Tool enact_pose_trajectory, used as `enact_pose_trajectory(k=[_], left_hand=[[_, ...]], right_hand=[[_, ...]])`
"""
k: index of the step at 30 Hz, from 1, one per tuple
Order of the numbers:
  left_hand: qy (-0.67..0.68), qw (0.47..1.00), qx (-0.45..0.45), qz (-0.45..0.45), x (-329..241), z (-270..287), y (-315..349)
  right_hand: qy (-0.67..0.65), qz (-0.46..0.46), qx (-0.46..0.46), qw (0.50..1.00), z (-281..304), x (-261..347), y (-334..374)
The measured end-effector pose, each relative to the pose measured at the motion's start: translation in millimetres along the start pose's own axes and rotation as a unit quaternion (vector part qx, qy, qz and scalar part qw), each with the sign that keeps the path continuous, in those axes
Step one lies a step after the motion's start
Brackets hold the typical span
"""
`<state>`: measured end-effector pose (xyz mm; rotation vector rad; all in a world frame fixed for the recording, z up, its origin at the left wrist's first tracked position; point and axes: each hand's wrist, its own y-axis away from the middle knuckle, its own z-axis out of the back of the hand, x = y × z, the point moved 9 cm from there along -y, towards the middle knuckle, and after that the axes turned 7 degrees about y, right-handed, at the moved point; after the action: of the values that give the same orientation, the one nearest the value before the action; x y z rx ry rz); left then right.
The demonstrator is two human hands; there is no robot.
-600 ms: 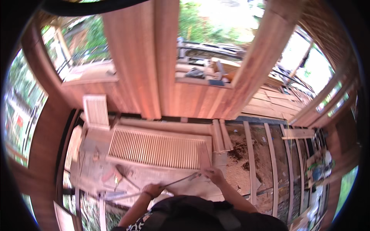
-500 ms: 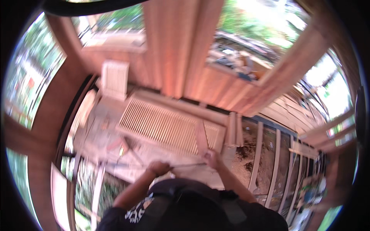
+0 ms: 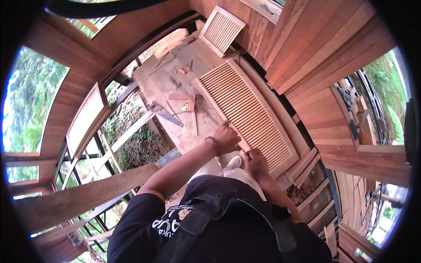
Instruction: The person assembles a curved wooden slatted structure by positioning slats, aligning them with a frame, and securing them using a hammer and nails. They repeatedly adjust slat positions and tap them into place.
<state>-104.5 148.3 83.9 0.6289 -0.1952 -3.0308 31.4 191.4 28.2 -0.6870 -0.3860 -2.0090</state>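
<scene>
The person's left hand and right hand both grasp a flat, reddish-brown wooden strip running between them. Just beyond the grip lies a pale, rectangular, slatted wooden panel; left of the grip, a grey-bladed handsaw.

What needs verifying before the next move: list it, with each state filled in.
1. Left hand at the strip: ok; firmness of grip, cannot tell.
2. Right hand near the strip's lower end: ok.
3. Strip separate from the slatted panel: cannot tell.
4. Saw away from both hands: ok, lying to their left.
5. Floor closed all around: not ok, gaps between joists at right.
</scene>
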Motion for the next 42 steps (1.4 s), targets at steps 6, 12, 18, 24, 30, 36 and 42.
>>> enact_pose_trajectory(k=[6,12,18,24,30,36,42], left_hand=[[0.114,0.914,-0.387,0.049,0,71,38],[0.345,0.852,-0.151,0.364,92,-97,134],[0.523,0.749,-0.044,0.404,144,-180,192],[0.798,0.445,-0.07,0.4,194,-161,191],[0.635,0.633,0.08,0.436,230,-136,188],[0.389,0.801,0.068,0.449,280,-194,183],[0.342,0.805,0.12,0.47,347,-238,128]], right_hand=[[-0.047,-0.051,-0.03,0.997,11,-14,-49],[-0.083,-0.126,-0.055,0.987,7,-8,-120],[-0.327,-0.244,-0.033,0.912,-31,5,-203],[-0.489,-0.381,-0.091,0.78,-101,34,-228],[-0.462,-0.492,-0.131,0.726,-205,-17,-171],[-0.507,-0.562,-0.134,0.64,-290,-57,-156],[-0.521,-0.6,-0.141,0.59,-356,-130,-195]])
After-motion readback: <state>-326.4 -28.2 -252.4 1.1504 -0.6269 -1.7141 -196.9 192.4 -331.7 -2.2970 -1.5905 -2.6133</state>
